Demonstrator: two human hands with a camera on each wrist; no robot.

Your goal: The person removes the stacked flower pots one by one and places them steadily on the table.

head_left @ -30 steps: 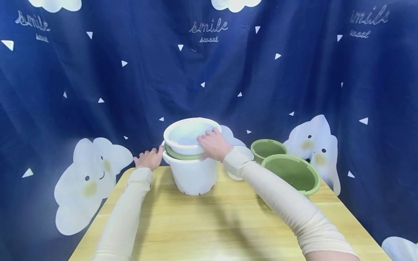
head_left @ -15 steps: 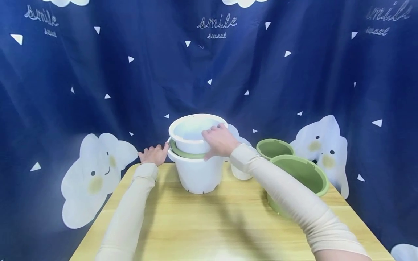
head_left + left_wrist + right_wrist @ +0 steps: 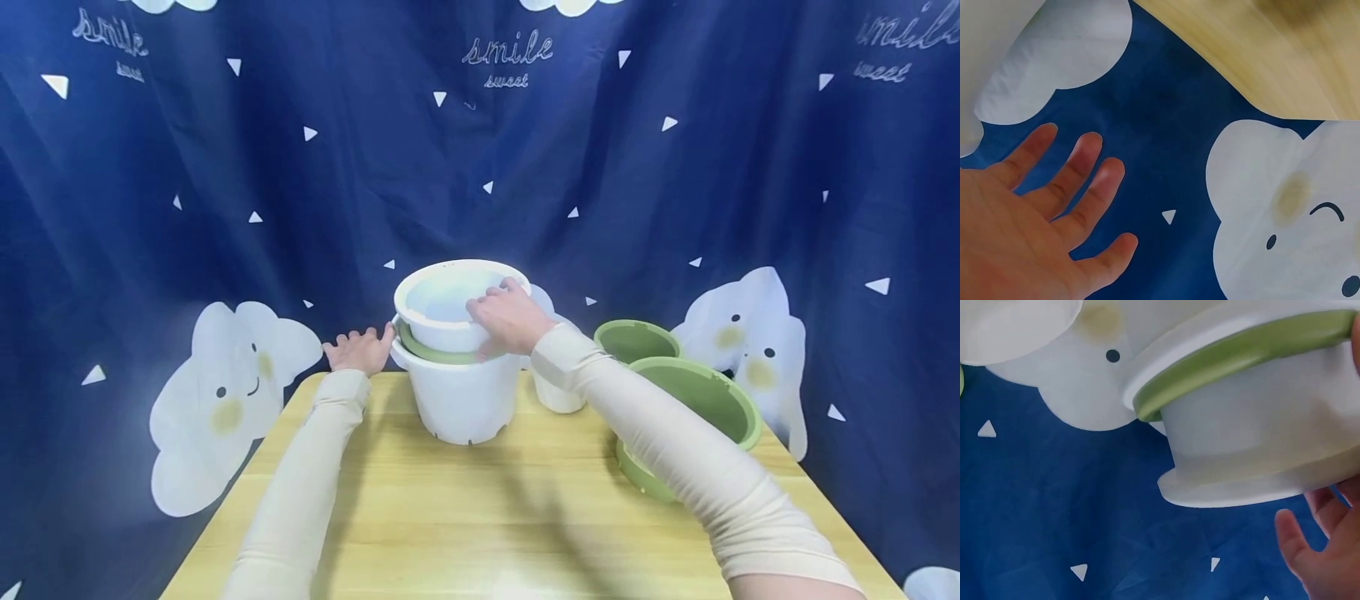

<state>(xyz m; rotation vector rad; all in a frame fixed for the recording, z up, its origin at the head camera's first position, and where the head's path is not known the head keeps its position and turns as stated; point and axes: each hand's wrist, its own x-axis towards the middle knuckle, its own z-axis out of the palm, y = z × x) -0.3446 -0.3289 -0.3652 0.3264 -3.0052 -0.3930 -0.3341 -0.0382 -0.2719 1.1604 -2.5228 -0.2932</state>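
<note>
A nested stack of plastic flowerpots stands near the table's far edge. At its base is a white flowerpot point(image 3: 461, 404) with small notches along its foot. A green flowerpot point(image 3: 431, 354) sits in it, showing only its rim. The upper white flowerpot point(image 3: 431, 332) sits inside the green one, its wall rising well above the green rim. My right hand point(image 3: 513, 318) grips this top pot at its right side, fingers over the rim. On the left, my left hand point(image 3: 358, 350) has its fingers spread, its thumb at the lower pot's rim; whether it touches is unclear.
Right of the stack stands a smaller white pot point(image 3: 558, 392), partly behind my right forearm. Two green pots, a smaller one point(image 3: 637, 340) and a larger one point(image 3: 693, 396), stand farther right. A dark blue curtain point(image 3: 375, 167) hangs behind the wooden table point(image 3: 450, 517).
The head view has shifted a little, so everything appears farther right. Both hands keep about the same place at the stack, and the pots show no clear movement against each other.
</note>
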